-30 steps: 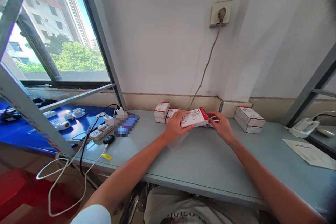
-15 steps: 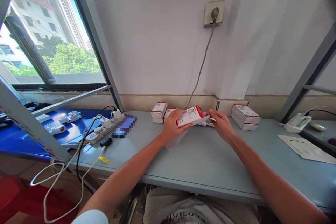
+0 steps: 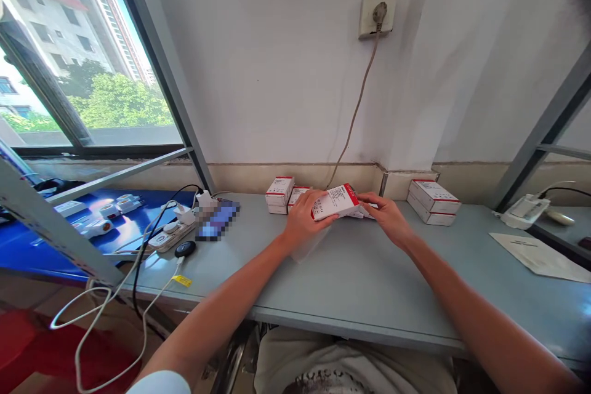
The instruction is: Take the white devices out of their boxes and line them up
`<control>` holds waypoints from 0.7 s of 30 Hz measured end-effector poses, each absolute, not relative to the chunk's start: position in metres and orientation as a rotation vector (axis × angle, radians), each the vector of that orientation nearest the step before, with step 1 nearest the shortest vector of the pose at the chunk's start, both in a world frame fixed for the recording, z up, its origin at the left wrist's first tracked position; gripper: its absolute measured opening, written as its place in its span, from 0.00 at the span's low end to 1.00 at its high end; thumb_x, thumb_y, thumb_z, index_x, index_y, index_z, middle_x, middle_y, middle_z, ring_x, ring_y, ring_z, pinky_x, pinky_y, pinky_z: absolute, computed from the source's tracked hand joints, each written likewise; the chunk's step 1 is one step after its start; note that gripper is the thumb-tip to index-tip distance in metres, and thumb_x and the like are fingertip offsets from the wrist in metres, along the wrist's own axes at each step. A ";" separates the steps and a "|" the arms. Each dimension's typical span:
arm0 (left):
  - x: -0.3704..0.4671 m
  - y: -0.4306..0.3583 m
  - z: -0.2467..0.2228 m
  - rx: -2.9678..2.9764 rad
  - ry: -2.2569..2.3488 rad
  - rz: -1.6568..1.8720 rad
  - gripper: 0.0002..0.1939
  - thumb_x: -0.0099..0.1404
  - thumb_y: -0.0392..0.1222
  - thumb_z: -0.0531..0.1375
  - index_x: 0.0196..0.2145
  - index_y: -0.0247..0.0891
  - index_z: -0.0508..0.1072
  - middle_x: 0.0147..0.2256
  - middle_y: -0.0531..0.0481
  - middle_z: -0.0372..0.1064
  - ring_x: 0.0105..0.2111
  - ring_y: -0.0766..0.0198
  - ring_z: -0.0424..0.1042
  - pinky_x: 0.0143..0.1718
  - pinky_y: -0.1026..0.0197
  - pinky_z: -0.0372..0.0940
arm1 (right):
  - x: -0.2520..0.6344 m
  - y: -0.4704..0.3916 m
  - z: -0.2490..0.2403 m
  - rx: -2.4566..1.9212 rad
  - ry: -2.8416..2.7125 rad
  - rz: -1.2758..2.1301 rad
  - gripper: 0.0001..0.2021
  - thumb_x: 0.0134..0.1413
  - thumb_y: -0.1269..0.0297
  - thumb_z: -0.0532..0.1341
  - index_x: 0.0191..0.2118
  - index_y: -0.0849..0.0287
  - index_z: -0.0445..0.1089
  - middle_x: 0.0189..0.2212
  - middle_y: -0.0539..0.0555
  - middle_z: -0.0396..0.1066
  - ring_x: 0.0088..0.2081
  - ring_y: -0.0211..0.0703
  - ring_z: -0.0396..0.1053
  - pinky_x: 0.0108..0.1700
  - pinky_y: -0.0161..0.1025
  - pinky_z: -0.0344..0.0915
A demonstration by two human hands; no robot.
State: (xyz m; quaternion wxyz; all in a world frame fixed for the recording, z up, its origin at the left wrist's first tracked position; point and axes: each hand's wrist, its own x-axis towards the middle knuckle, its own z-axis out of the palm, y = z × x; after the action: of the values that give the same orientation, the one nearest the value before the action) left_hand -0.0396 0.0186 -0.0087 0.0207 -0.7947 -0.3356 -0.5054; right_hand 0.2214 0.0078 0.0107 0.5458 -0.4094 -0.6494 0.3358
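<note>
My left hand (image 3: 305,217) grips a small white carton with red trim (image 3: 336,203) a little above the desk, its thumb along the near side and its fingers over the back. The carton is tilted, with its printed face up. At its right end are the bent fingers of my right hand (image 3: 383,215), closed at the end flap; their tips are partly hidden. A clear plastic bag (image 3: 310,247) lies under the left hand. Behind that hand sits another red-and-white carton (image 3: 298,196), partly covered, beside a stack of similar cartons (image 3: 279,202).
More cartons (image 3: 433,202) are stacked at the right by the wall. A white paper sheet (image 3: 538,252) lies farther right. On the left are a power strip (image 3: 172,236), a blurred-out phone (image 3: 218,220), a round black puck (image 3: 185,249) and loose cables. Metal frame posts flank the desk (image 3: 369,295).
My right fingers have moved slightly left, closer against the carton's end, where the white flap stuck out before. The left hand keeps its hold. The view has tilted slightly.
</note>
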 end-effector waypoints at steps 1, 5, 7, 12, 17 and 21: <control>-0.040 0.019 -0.009 -2.464 -1.032 -1.566 0.31 0.69 0.61 0.69 0.62 0.45 0.71 0.57 0.41 0.75 0.59 0.47 0.74 0.60 0.43 0.70 | 0.221 0.008 0.010 -0.966 -1.540 0.806 0.24 0.52 0.37 0.71 0.46 0.48 0.85 0.50 0.55 0.80 0.51 0.53 0.74 0.54 0.49 0.69; -0.041 0.019 -0.008 -2.466 -0.986 -1.557 0.30 0.70 0.60 0.68 0.62 0.44 0.70 0.57 0.41 0.75 0.59 0.47 0.74 0.61 0.43 0.70 | 0.220 0.007 0.009 -0.964 -1.526 0.824 0.25 0.53 0.36 0.71 0.48 0.47 0.85 0.52 0.56 0.80 0.54 0.54 0.73 0.56 0.49 0.68; -0.041 0.020 -0.008 -2.473 -0.971 -1.530 0.30 0.71 0.61 0.68 0.63 0.45 0.70 0.58 0.41 0.75 0.60 0.47 0.74 0.61 0.42 0.69 | 0.219 0.007 0.009 -0.972 -1.519 0.829 0.24 0.53 0.37 0.71 0.48 0.47 0.85 0.52 0.55 0.80 0.55 0.54 0.73 0.57 0.49 0.68; -0.041 0.018 -0.006 -2.495 -0.868 -1.407 0.31 0.71 0.63 0.67 0.63 0.44 0.70 0.58 0.41 0.75 0.57 0.47 0.75 0.61 0.43 0.68 | 0.219 0.010 0.005 -1.018 -1.510 0.852 0.19 0.51 0.43 0.72 0.42 0.51 0.85 0.47 0.55 0.81 0.50 0.52 0.75 0.55 0.48 0.69; -0.043 0.017 -0.003 -2.487 -0.797 -1.343 0.31 0.72 0.62 0.67 0.64 0.44 0.70 0.59 0.40 0.75 0.56 0.48 0.75 0.60 0.43 0.69 | 0.219 0.014 0.000 -1.040 -1.486 0.860 0.17 0.52 0.43 0.71 0.34 0.54 0.80 0.39 0.53 0.80 0.43 0.49 0.74 0.51 0.45 0.70; -0.041 0.019 -0.004 -2.460 -0.761 -1.381 0.31 0.72 0.62 0.66 0.64 0.44 0.69 0.59 0.40 0.75 0.57 0.49 0.75 0.61 0.44 0.69 | 0.222 0.023 -0.008 -1.018 -1.367 0.922 0.23 0.52 0.36 0.71 0.34 0.54 0.76 0.35 0.53 0.79 0.40 0.49 0.75 0.50 0.46 0.73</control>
State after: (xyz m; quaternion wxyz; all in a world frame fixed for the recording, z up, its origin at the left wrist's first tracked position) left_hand -0.0412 0.0192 -0.0038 0.1097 -0.8368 -0.2589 -0.4698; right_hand 0.2217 0.0233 -0.0085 0.5662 -0.4332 -0.5813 0.3921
